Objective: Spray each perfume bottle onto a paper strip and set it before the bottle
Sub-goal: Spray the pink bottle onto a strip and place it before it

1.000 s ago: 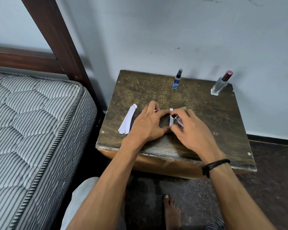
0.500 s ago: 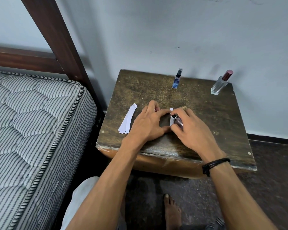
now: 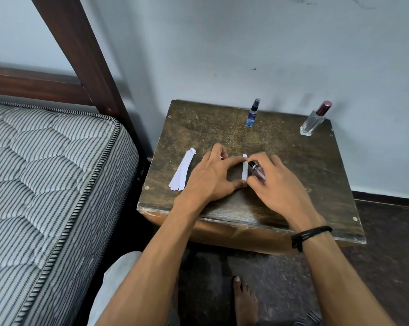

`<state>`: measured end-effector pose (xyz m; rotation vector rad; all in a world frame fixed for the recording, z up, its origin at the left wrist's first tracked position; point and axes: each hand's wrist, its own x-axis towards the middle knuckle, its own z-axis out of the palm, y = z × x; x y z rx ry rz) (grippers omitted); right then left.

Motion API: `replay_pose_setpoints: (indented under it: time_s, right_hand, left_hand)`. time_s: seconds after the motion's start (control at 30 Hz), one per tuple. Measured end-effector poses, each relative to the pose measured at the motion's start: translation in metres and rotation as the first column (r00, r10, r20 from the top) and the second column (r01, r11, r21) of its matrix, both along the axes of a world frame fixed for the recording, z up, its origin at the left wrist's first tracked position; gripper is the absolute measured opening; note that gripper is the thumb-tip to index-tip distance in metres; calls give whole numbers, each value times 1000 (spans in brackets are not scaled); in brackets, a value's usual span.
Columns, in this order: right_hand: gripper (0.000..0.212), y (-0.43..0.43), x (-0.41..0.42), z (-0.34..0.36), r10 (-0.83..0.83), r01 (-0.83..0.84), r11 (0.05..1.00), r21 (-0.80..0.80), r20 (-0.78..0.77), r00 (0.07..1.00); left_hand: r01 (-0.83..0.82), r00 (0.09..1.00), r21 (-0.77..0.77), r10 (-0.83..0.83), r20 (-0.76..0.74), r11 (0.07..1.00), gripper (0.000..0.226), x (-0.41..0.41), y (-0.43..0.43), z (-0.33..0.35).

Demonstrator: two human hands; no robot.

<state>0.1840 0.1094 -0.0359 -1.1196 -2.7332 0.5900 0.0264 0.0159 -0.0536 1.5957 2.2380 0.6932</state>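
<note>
1. Near the front edge of the tabletop [image 3: 304,184], about mid-width, I have both hands working together.
2. My left hand [image 3: 210,175] pinches one strip [image 3: 244,168]: thumb at its near end, forefinger reaching to its far end. Purpose: the strip stands on edge and stays taut, so its face is turned to the nozzle.
3. My right hand [image 3: 276,184] is curled round a small bottle [image 3: 257,171], tilted low over the wood. Its dark sprayer head is just beside the strip, possibly touching; I cannot tell which. Purpose: at close range the mist lands on paper, not on the table. A fingertip lies over the head, but whether it is pressing is not visible.
4. Left of my left hand, toward the left edge, the spare strips [image 3: 182,170] lie flat in a loose bundle, within reach for the later bottles.
5. At the far edge stand the blue bottle [image 3: 252,114], near mid-width, and the clear bottle [image 3: 313,121], by the far right corner. Both are upright and well apart. No strip lies before either, so I judge both unsprayed.
</note>
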Motion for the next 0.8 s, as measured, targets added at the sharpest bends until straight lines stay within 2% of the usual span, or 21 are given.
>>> replay_pose_setpoints:
  time_s: [0.33,0.8]
  right_hand:
    - [38,-4,-3,-3,12,-11,994,107,-10,1000]
    - [38,-3,-4,4,-4,5,1000,23,-12,1000]
  left_hand:
    - [-20,1000,2,20,6,1000,60,1,1,2]
    - [-25,997,-31,27,76,999,71,1,-2,7]
